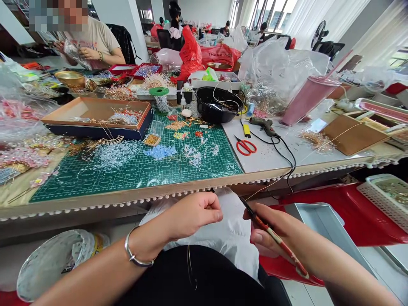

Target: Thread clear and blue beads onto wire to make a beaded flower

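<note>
The right hand (282, 223) grips a slender, dark-tipped red-and-cream tool (276, 238); at its nine o'clock, the left hand (194, 214) curls its fingers together.

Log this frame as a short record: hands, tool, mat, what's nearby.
left_hand: left hand, fingers curled toward thumb; can't tell if anything is held
right_hand: right hand holds slim tool with red-and-cream handle
mat: green cutting mat, bearing pale blue pieces
right_of_mat: red-handled scissors, glue gun
behind_scissors: black bowl, farther back, leftward
</note>
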Demonstrator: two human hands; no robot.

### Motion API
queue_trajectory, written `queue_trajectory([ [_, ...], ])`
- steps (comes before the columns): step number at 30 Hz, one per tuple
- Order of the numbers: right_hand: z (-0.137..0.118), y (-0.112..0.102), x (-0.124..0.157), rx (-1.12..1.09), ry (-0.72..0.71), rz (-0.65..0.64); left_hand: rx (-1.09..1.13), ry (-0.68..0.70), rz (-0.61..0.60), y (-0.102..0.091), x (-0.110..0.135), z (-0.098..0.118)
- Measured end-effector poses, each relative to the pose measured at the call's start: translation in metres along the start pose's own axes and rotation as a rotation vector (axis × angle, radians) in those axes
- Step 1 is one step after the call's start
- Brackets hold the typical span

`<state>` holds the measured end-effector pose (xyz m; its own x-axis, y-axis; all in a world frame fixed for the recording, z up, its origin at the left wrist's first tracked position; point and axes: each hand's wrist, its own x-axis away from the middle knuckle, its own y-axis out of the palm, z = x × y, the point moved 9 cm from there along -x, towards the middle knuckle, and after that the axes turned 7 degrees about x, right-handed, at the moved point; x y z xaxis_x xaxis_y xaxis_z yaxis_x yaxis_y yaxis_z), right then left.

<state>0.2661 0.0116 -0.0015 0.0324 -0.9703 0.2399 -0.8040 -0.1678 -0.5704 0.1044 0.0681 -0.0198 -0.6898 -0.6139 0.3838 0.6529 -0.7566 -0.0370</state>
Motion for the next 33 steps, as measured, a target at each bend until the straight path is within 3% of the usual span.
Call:
queue_trajectory([
  [3, -0.003, 0.012, 0.0, 0.092, -0.023, -0.104, 0.051, -0.002, 0.014, -0.002, 0.001, -0.002],
  [7, 0.0, 0.012, -0.013, 0.288, -0.051, -0.059, 0.154, -0.003, 0.033, -0.006, 0.002, -0.005],
  [9, 0.006, 0.0, -0.032, 0.432, -0.046, 0.018, 0.235, 0.0, 0.04, -0.008, 0.004, -0.006],
  [11, 0.015, -0.028, -0.056, 0.613, 0.021, 0.185, 0.331, 0.006, 0.042, -0.01, 0.006, -0.007],
  [14, 0.014, -0.062, -0.092, 0.66, 0.012, 0.339, 0.461, 0.038, 0.065, -0.016, 0.011, -0.005],
  [16, -0.002, -0.069, -0.106, 0.638, -0.073, 0.394, 0.535, 0.072, 0.112, -0.023, 0.016, -0.001],
  [18, -0.028, -0.057, -0.105, 0.589, -0.195, 0.395, 0.597, 0.102, 0.168, -0.032, 0.022, 0.002],
  [22, -0.076, 0.013, -0.074, 0.405, -0.423, 0.215, 0.612, 0.149, 0.248, -0.045, 0.03, 0.011],
  [25, -0.081, 0.038, -0.058, -0.124, -0.36, 0.219, 0.543, 0.139, 0.259, -0.044, 0.029, 0.015],
  [28, -0.067, 0.05, -0.06, -0.531, -0.229, 0.229, 0.47, 0.118, 0.219, -0.036, 0.025, 0.014],
  [33, -0.055, 0.059, -0.069, -0.719, -0.153, 0.205, 0.388, 0.09, 0.118, -0.025, 0.021, 0.008],
])
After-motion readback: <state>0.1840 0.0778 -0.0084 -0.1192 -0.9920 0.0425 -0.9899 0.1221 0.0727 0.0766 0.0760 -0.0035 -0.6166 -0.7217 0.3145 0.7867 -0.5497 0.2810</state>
